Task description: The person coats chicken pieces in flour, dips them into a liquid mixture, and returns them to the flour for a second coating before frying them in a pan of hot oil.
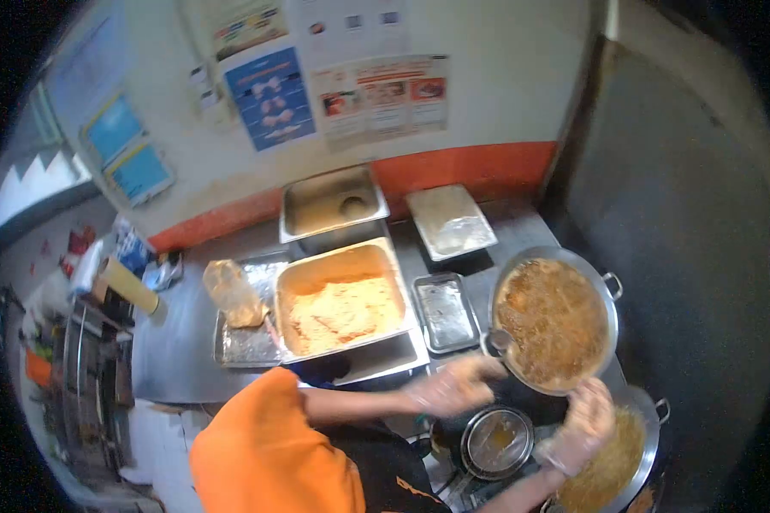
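Observation:
My left hand (458, 385), in a clear plastic glove, is just below the near left rim of a wide metal pan (612, 333). Its fingers look bent together, and anything inside them is hidden. Also gloved, my right hand (580, 427) hovers over the left edge of a second pan (650, 449), fingers curled; I cannot make out anything in it. Brown pieces of food (547, 316) bubble in oil in the first pan. Yellowish frothy oil (603, 470) fills the second. A round wire strainer (498, 443) lies between and below my hands.
Left of the pans stands a deep tray of orange-tinted flour (342, 312), with a plastic bag (233, 295) beside it. A shallow metal tray (447, 314), a lidded container (451, 222) and a deep steel pan (334, 205) line the counter. A dark panel (676, 214) rises at right.

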`<state>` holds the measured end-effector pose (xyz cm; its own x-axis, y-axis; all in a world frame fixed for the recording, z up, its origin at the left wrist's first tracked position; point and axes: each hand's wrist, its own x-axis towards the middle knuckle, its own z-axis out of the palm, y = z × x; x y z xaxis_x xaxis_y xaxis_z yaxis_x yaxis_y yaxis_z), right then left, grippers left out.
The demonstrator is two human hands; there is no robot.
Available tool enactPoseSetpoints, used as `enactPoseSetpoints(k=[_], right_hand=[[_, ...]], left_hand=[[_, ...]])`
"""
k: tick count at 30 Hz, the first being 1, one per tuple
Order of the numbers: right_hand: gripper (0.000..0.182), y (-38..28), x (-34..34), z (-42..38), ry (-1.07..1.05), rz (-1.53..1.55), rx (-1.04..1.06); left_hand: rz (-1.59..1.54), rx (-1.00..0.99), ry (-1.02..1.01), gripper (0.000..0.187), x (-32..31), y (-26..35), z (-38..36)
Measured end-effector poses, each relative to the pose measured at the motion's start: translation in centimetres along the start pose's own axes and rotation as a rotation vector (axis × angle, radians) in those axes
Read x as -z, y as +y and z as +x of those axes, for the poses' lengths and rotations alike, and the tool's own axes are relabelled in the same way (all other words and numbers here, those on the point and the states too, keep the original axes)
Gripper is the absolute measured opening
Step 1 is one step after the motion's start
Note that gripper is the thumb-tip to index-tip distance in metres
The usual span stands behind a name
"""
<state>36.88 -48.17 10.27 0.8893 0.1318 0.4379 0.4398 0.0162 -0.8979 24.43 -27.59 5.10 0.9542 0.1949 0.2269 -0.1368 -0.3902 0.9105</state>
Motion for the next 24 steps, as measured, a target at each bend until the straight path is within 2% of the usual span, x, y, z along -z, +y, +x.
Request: enactPoseSetpoints(k=[1, 2, 3, 4, 5, 6, 7, 8, 10, 12, 14, 16, 18, 21, 23, 24], right_hand=[[0.014, -0.8, -5.3, -0.9, -0.034, -0.041, -0.099], [0.012, -0.8, -10.1, -1.1, -0.244, 0.021, -0.045], [0.015, -1.9, -14.6, -1.9, -0.396, 0.058, -0.153], [0.024, -1.0, -18.6, -2.0, -0.671, -0.056, -0.009], [0.032, -0.2, -23.0, -2.4, -0.942, 0.022, -0.042], [0.037, 0.3, -27.4, -3.3, -1.105, -0.042, -0.017], [0.041, 3.4, -31.4, -4.9, -1.232, -0.007, -0.037], [0.047, 9.3, -35.3, -6.5, -1.395, -0.094, -0.167], [0.056, 11.8, -39.4, -7.9, -1.633, -0.367, -0.357], [0.063, 7.6, -42.3, -7.7, -1.776, -0.747, -0.468], [0.066, 14.0, -41.7, -11.1, -1.698, -0.629, -0.338], [0.067, 15.6, -42.4, -11.9, -1.635, -0.570, -0.357], [0.067, 12.2, -43.0, -12.1, -1.582, -0.565, -0.556], [0.064, 11.9, -44.2, -12.9, -1.533, -0.405, -0.863], [0.064, 8.0, -44.2, -12.7, -1.440, -0.354, -0.837], [0.066, 9.0, -44.1, -12.9, -1.409, -0.281, -0.820]], left_hand=[[-0.011, 0.267, 0.117, 0.045, 4.9, 0.1, -2.0], [0.030, 0.358, 0.316, 0.045, 9.1, -1.6, -4.1], [0.053, 0.447, 0.519, 0.045, 13.4, -3.3, -6.3], [0.031, 0.666, 0.564, 0.043, 17.1, -4.6, -8.9], [0.019, 0.332, 0.954, 0.042, 18.4, -12.5, -11.8], [-0.311, 0.480, 1.056, 0.042, 19.4, -11.8, -13.3], [-0.649, 0.621, 1.133, 0.042, 20.5, -9.9, -14.7], [-0.995, 0.753, 1.189, 0.041, 21.5, -9.1, -15.7], [-1.379, 0.685, 1.069, 0.038, 21.3, -12.6, -18.2], [-1.315, 0.685, 1.182, 0.044, 20.6, -14.7, -17.7], [-1.295, 0.772, 1.123, 0.049, 21.3, -15.9, -16.5], [-1.222, 0.910, 1.094, 0.054, 22.7, -16.8, -15.2], [-1.083, 1.132, 1.077, 0.057, 23.5, -17.2, -14.6], [-1.047, 0.997, 1.139, 0.055, 21.3, -21.4, -15.3], [-1.163, 0.997, 1.136, 0.050, 21.7, -21.4, -15.4], [-1.223, 0.995, 1.139, 0.048, 22.0, -21.5, -15.3]])
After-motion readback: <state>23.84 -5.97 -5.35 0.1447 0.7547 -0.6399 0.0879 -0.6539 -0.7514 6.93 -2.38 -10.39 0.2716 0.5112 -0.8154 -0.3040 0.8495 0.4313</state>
